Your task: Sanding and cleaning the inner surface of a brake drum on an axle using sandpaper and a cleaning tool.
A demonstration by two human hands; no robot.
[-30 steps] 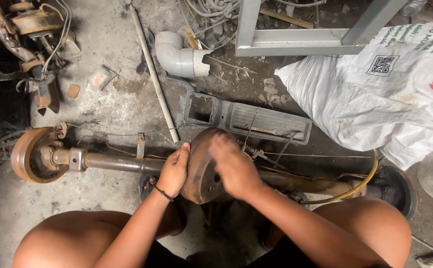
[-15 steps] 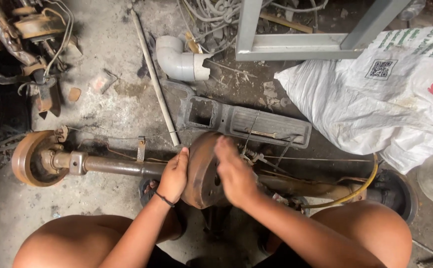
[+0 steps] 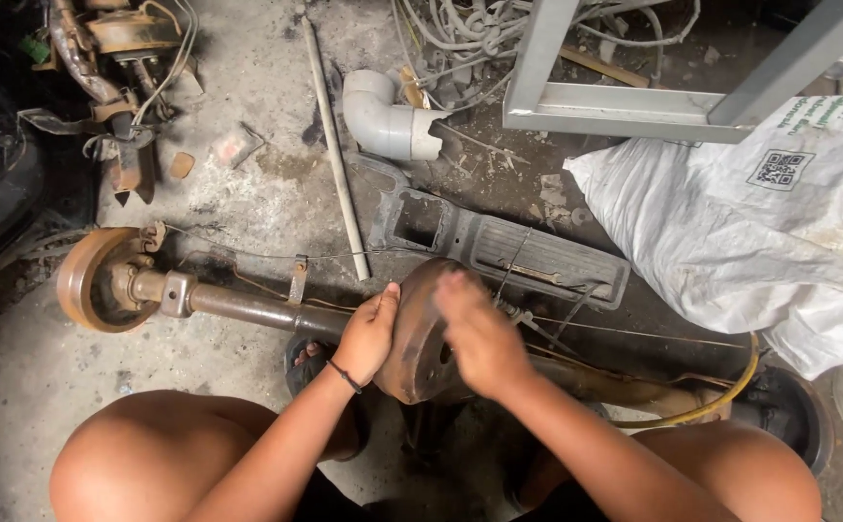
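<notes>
Hub (image 3: 420, 338) sat mid-axle (image 3: 247, 307) on floor, between my knees. Left hand (image 3: 368, 333) cupped hub's left face, fingers spread. Right hand (image 3: 479, 333) blurred on right face; couldn't tell grip. Judged hub-working step; next called for steady hold, firmer purchase.

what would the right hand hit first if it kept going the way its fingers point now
The right hand points up and away over the rusty axle housing. Going straight on, it would probably first meet the grey slotted metal panel lying on the floor just beyond, though depth is hard to judge from above.
</notes>
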